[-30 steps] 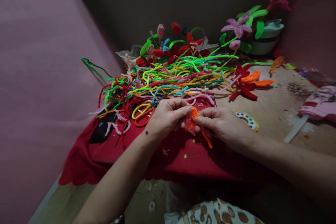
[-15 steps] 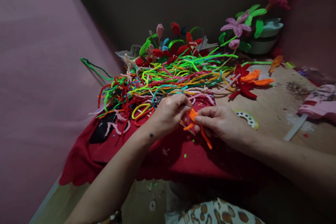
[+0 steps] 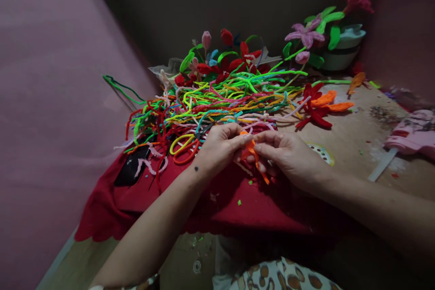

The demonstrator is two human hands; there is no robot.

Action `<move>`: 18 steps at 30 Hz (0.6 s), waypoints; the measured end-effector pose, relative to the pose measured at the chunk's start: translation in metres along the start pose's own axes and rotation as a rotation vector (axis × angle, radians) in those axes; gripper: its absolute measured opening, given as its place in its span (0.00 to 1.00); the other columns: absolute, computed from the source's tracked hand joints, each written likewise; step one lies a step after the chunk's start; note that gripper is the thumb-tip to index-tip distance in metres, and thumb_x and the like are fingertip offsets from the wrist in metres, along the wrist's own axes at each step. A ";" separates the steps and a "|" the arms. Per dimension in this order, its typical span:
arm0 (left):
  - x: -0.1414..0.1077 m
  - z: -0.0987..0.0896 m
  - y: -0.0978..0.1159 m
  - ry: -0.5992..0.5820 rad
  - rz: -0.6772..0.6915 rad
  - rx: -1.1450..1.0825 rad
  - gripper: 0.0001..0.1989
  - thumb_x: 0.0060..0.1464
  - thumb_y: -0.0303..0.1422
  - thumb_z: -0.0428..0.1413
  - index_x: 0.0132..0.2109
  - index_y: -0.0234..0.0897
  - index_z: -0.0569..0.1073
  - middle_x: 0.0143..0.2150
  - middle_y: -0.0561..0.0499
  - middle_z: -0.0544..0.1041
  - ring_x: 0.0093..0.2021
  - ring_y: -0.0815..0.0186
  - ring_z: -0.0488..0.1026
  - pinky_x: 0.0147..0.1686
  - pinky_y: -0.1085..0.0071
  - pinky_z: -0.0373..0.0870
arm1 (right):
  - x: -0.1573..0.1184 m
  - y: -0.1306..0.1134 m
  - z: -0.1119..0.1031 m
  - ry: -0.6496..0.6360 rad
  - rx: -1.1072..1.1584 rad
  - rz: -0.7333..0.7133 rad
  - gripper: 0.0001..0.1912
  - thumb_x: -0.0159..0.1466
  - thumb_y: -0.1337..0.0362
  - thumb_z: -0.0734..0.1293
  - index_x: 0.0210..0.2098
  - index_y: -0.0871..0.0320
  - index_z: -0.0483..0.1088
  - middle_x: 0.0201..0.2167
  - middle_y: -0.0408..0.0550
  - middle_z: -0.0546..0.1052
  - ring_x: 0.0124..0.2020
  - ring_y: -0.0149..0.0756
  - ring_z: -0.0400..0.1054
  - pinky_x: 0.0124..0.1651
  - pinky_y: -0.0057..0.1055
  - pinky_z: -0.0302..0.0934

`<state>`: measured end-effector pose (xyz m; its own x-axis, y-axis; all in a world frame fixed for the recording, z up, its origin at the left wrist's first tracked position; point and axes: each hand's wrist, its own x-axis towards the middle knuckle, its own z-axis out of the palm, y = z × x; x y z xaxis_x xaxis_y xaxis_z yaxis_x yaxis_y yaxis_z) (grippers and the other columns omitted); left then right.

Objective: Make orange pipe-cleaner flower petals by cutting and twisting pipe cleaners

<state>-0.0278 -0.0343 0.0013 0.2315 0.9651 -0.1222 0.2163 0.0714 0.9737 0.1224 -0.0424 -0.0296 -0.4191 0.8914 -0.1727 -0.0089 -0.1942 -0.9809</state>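
Note:
Between my two hands is an orange fuzzy piece, its loose ends hanging down over the red cloth. My left hand pinches its upper part between thumb and fingers. My right hand grips it from the right, fingertips close to those of the left. Just beyond the hands lies a heap of colourful fuzzy stems. Scissors with yellow and orange handles rest left of my left hand.
A red cloth covers the table's front. Fuzzy flowers stand behind the heap, and red and orange ones lie right. A black flat object, a white ring, a pink glue gun and a pot are around.
My hands have come closer together on the orange piece. My left thumb has moved over it, and its ends have shifted and drawn together. More of the scissors' orange handle shows.

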 end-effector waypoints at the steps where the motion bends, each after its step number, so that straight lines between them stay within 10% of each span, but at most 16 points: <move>1: 0.000 0.000 0.000 0.016 -0.001 -0.008 0.10 0.46 0.34 0.58 0.25 0.32 0.66 0.15 0.58 0.66 0.14 0.79 0.57 0.14 0.82 0.51 | 0.000 0.000 0.000 0.026 -0.018 -0.013 0.06 0.58 0.62 0.62 0.29 0.58 0.66 0.14 0.39 0.69 0.10 0.24 0.56 0.13 0.21 0.48; 18: -0.001 0.001 -0.001 -0.124 -0.004 0.127 0.11 0.48 0.29 0.55 0.20 0.32 0.66 0.13 0.58 0.65 0.13 0.78 0.58 0.14 0.81 0.51 | -0.002 0.003 0.001 0.207 -0.588 -0.249 0.05 0.55 0.67 0.61 0.24 0.57 0.65 0.15 0.40 0.68 0.15 0.26 0.59 0.19 0.24 0.50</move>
<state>-0.0272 -0.0359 0.0006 0.3440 0.9259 -0.1560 0.3338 0.0347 0.9420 0.1225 -0.0446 -0.0318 -0.2854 0.9522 0.1089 0.4383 0.2308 -0.8687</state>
